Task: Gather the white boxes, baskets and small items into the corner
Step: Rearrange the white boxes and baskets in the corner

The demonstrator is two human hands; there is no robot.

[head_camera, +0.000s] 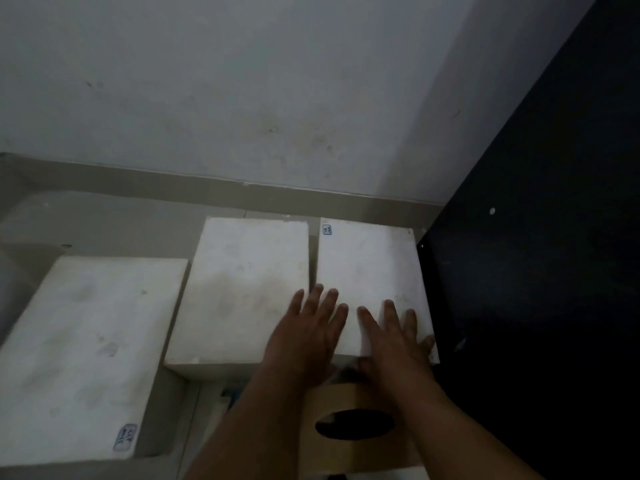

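Note:
Three white boxes stand side by side on the floor by the wall. The right white box (367,271) sits in the corner, against a dark panel. The middle white box (242,289) is next to it, and the left white box (86,351) stands nearer to me. My left hand (308,327) lies flat with fingers spread across the gap between the middle and right boxes. My right hand (394,337) rests flat on the near end of the right box. Neither hand holds anything.
A brown cardboard box (349,434) with an oval opening sits under my forearms. The dark panel (536,271) closes the right side. A pale wall (242,98) with a grey skirting runs along the back. Small items between the boxes are too dim to identify.

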